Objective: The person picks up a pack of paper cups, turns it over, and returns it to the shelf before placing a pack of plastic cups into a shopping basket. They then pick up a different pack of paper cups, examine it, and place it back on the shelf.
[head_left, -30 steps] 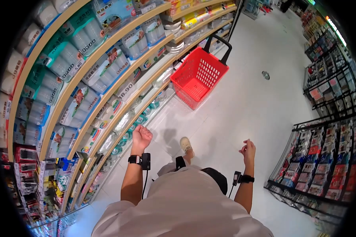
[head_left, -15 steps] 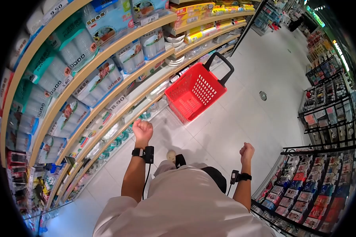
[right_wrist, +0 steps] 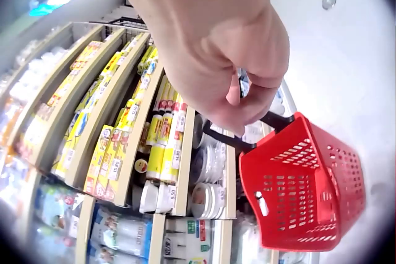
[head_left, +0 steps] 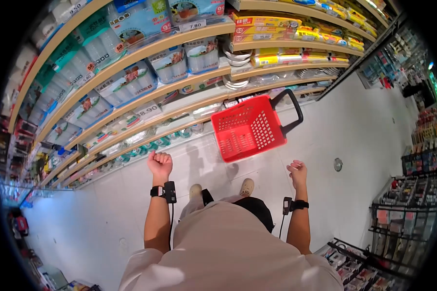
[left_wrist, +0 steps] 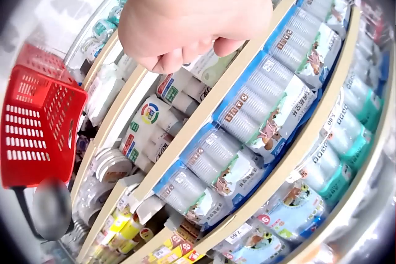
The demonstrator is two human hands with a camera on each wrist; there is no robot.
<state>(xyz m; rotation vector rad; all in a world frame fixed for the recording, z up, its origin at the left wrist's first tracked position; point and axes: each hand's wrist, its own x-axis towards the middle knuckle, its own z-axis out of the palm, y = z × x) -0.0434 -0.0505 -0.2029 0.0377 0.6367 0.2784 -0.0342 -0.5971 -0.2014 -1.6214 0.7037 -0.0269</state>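
Observation:
My left hand [head_left: 160,165] is held out in front of the shelves, its fingers loosely curled and nothing in them. In the left wrist view that hand [left_wrist: 198,16] overlaps packs of clear plastic cups [left_wrist: 244,106] on the shelf behind. My right hand [head_left: 298,173] hangs on the other side of my body, empty, with fingers half bent. A red shopping basket [head_left: 228,157] stands on the floor ahead of my feet, its black handle [head_left: 296,114] leaning to the right. In the right wrist view the hand [right_wrist: 238,60] overlaps part of this handle, while the head view shows them apart.
Long shelves [head_left: 194,36] run along the left and front, stocked with cups, bowls [head_left: 237,59] and yellow boxes [head_left: 264,29]. Black display racks [head_left: 408,213] stand to the right. White floor tiles [head_left: 335,131] stretch between them, with a round metal fitting [head_left: 338,165] set in.
My view has turned toward the shelves, and both feet now show. The basket appears farther right and lower in the head view. The right hand's fingers look more spread than half a second ago.

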